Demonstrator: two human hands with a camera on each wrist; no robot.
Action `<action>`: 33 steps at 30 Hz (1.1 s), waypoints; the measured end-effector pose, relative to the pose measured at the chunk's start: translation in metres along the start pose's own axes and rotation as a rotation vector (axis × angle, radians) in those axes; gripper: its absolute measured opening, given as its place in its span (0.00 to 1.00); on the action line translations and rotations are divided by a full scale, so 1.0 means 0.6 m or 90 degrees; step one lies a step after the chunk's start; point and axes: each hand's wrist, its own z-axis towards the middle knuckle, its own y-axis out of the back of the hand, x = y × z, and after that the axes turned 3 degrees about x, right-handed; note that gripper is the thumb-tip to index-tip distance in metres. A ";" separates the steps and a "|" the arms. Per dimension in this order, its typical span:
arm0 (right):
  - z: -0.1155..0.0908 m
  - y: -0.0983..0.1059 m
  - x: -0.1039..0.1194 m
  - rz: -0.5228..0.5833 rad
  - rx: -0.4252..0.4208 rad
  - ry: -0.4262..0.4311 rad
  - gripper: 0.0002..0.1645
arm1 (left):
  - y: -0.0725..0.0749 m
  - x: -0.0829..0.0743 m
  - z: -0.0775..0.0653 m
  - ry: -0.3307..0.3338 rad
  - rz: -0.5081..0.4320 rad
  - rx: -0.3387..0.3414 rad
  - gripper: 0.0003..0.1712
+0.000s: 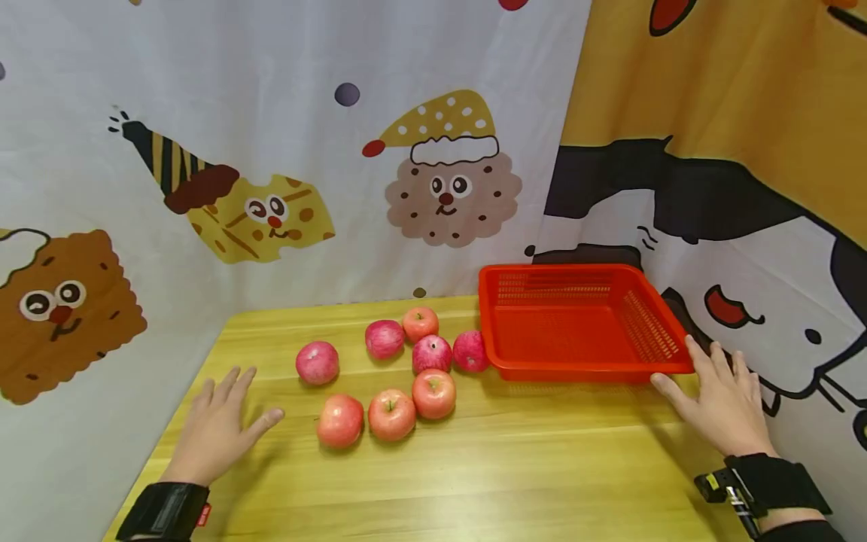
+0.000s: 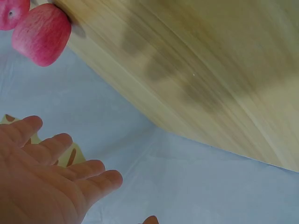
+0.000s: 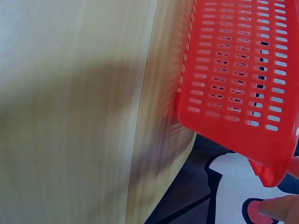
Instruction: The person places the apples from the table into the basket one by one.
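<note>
Several red apples lie loosely grouped on the wooden table. A red plastic basket with slotted sides stands to their right and holds nothing. My left hand is left of the apples with its fingers spread; an apple is nearest it. In the left wrist view the palm of the left hand shows nothing held. My right hand is by the basket's front right corner, fingers extended. In the right wrist view its fingertips are beside the basket; whether they touch the rim I cannot tell.
The wooden table reaches back to a hanging cloth printed with cartoon figures. One apple lies against or very near the basket's left side. The table's left edge runs beneath my left hand.
</note>
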 end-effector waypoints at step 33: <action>0.004 -0.030 0.029 0.034 -0.160 0.132 0.35 | -0.024 -0.072 -0.006 -0.083 0.009 0.017 0.52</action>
